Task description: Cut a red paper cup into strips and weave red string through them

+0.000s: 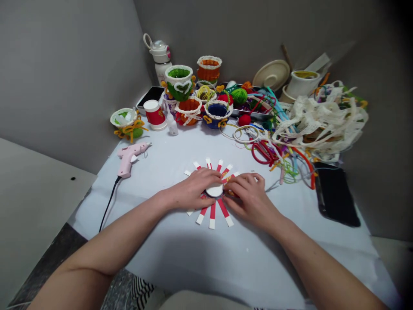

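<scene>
A paper cup cut into strips lies on the table with its round white base [214,190] facing up. Its red-and-white strips [212,212] fan outward in a ring. My left hand [196,188] curves around the left side of the base and holds the cup down, thumb near me and fingers at the far side. At the base's right edge, my right hand [247,193] has its fingers bent in, close to my left fingertips. A thin grey yarn [272,187] trails out beyond my right hand, and a dark line rings the base. The right fingertips are partly hidden.
A pink glue gun [127,159] with a black cord lies at left. Decorated cups [189,110], a glue bottle [172,122] and an uncut red cup [155,115] stand behind. Red-handled scissors [263,153], yarn, white lace [322,120] and a black phone [337,193] are at right.
</scene>
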Available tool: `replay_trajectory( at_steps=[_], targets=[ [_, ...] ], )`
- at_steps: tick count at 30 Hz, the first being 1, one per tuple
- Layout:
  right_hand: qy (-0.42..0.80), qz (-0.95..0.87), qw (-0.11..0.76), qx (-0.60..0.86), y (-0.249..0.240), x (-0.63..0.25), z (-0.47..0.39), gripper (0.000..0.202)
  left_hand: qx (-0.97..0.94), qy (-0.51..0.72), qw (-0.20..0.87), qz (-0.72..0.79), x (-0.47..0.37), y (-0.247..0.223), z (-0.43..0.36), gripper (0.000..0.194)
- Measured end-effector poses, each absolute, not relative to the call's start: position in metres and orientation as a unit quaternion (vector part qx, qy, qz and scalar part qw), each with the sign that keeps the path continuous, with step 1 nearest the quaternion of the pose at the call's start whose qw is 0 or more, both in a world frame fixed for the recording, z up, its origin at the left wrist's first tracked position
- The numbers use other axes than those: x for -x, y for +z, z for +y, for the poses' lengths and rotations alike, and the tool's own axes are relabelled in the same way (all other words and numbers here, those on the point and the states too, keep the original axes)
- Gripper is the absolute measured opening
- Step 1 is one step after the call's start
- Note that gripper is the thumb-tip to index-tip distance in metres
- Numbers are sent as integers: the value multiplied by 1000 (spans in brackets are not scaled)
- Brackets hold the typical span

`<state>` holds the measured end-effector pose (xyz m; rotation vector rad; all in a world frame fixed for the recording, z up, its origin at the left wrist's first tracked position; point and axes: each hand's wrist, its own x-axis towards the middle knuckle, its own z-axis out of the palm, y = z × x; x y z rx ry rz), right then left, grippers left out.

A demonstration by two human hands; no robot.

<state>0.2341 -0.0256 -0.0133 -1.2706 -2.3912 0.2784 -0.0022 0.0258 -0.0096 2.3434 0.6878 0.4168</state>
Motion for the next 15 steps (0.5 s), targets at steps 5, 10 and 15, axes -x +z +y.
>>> replay_trajectory(
  at_steps=[5,10,15],
  targets=[
    [112,-864,198,450,-18,-235,-24,12,-898,162,308,268,-1,-10,25,33],
    [65,-873,225,429,-23,-230,-23,18,-902,165,312,249,-3,-10,26,25],
    [58,-870,221,436,-25,-227,-24,25,-899,161,326,246,-1,-10,27,27]
  ],
)
